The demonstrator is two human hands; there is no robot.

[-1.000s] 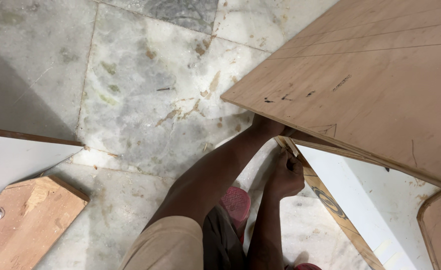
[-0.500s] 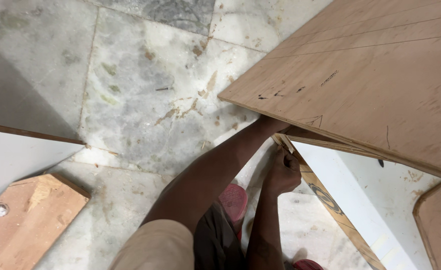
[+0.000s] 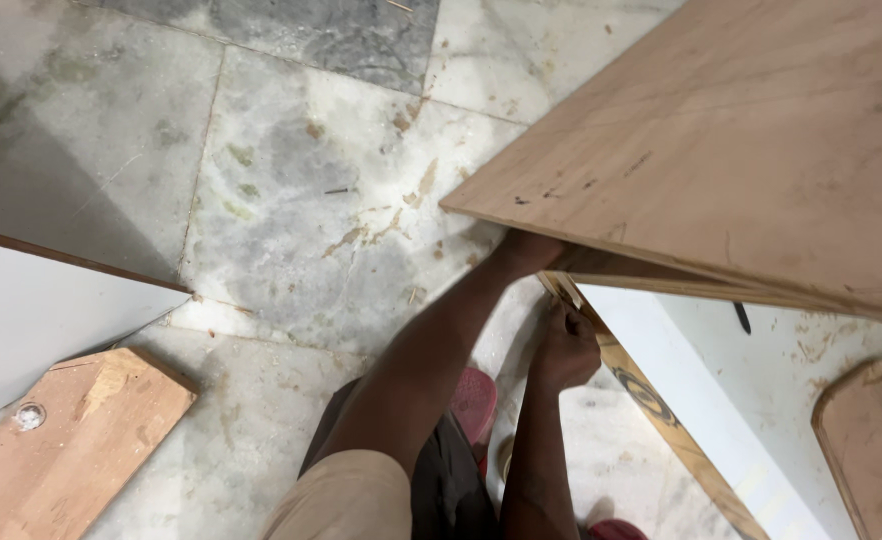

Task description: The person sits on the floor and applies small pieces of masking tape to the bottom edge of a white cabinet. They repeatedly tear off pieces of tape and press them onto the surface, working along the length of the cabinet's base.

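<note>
A large brown plywood sheet (image 3: 751, 150) fills the upper right, raised above the floor. My left hand (image 3: 523, 252) reaches under its near edge, fingers hidden beneath the sheet, gripping it there. Just below, my right hand (image 3: 564, 350) is closed around the upper end of a narrow wooden strip (image 3: 661, 415). This strip runs diagonally down to the right along the edge of a white laminated board (image 3: 761, 390). My beige sleeve and dark trousers show at the bottom centre.
The floor is grey-white marble tile (image 3: 291, 180) with wood chips. A white panel (image 3: 41, 320) and a plywood offcut (image 3: 71, 440) lie at the left. A rounded wooden piece (image 3: 876, 440) rests on the white board at the right. Red sandals (image 3: 476, 400) are by my legs.
The view has drifted slightly. Both hands keep the same holds under the plywood edge and on the strip.
</note>
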